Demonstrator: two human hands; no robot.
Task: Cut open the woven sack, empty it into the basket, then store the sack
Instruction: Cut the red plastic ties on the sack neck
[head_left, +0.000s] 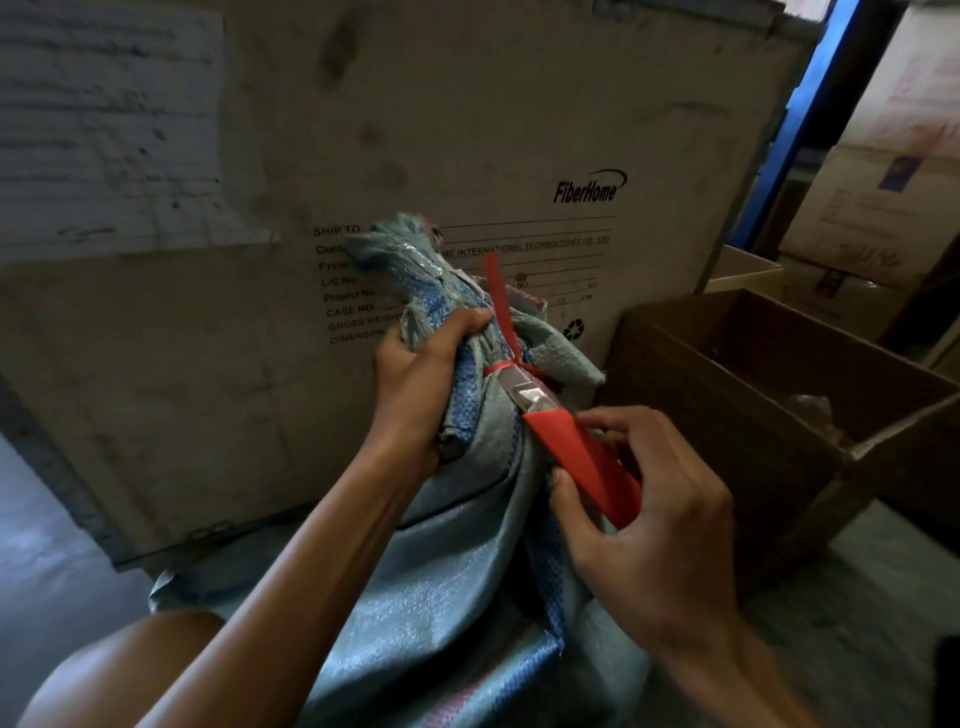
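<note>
A pale blue-green woven sack (457, 582) stands in front of me, its neck bunched and bound by a red plastic tie (501, 312). My left hand (421, 384) is clenched around the gathered neck just below and left of the tie. My right hand (639, 509) holds a red-handled utility knife (582, 462). Its metal blade tip rests against the sack right at the red tie. No basket is in view.
A big "FiberHome" shipping crate (467, 130) stands directly behind the sack. An open brown cardboard box (727, 415) sits on the floor to the right, with more cartons (872, 208) and a blue post (800, 119) beyond it. My bare knee (130, 670) shows at bottom left.
</note>
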